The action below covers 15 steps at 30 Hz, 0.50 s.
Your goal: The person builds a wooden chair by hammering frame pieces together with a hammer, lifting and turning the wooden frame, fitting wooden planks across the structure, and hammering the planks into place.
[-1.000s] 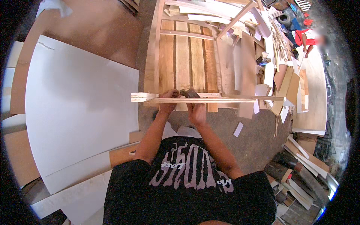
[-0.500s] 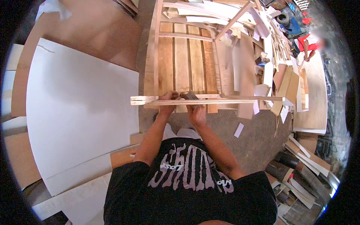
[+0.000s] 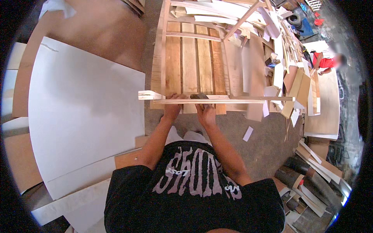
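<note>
In front of me a wooden frame stands on edge, its long pale rail [image 3: 233,101] running left to right near my body. My left hand [image 3: 171,112] wraps round this rail left of its middle, with the fingers showing over the far side. Just to the right, my right hand [image 3: 206,113] is closed on a dark, blocky tool [image 3: 199,96] at the rail; its exact kind I cannot make out, and the rail hides part of the grip. Beyond the rail, wooden slats [image 3: 189,58] lie side by side with narrow gaps.
A large white panel [image 3: 85,116] lies to the left. Scrap boards [image 3: 285,46] are heaped at the far right, and offcuts [image 3: 311,186] lie at the lower right. A person in red [image 3: 324,62] works at a pale board [image 3: 326,105].
The near rail has shifted slightly away from me, and both hands have moved with it. The person at the right has changed posture over the board.
</note>
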Available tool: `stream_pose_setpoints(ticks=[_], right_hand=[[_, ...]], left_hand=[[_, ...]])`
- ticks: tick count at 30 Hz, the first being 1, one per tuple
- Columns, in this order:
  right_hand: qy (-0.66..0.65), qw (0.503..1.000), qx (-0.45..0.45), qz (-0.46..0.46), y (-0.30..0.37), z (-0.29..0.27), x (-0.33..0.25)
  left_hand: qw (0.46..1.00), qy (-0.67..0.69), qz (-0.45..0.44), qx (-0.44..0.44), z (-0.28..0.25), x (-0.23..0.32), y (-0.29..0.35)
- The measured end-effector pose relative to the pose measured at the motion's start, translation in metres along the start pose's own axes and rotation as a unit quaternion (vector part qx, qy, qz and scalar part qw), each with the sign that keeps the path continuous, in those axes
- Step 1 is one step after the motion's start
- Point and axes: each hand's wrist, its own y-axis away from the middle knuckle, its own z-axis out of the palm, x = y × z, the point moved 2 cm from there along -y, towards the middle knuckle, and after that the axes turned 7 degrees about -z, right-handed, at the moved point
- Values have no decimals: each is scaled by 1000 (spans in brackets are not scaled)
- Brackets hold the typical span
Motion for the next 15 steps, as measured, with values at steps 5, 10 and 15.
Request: stream_pose_setpoints(ticks=[5, 10, 15], right_hand=[[-71, 977, -79, 183, 1, 1, -5], [5, 999, -46, 24, 0, 7, -7], [44, 992, -118, 22, 19, 35, 7]], left_hand=[[1000, 8, 20, 11, -3, -7, 1], [991, 126, -36, -7, -5, -10, -4], [980, 174, -88, -33, 11, -21, 2]])
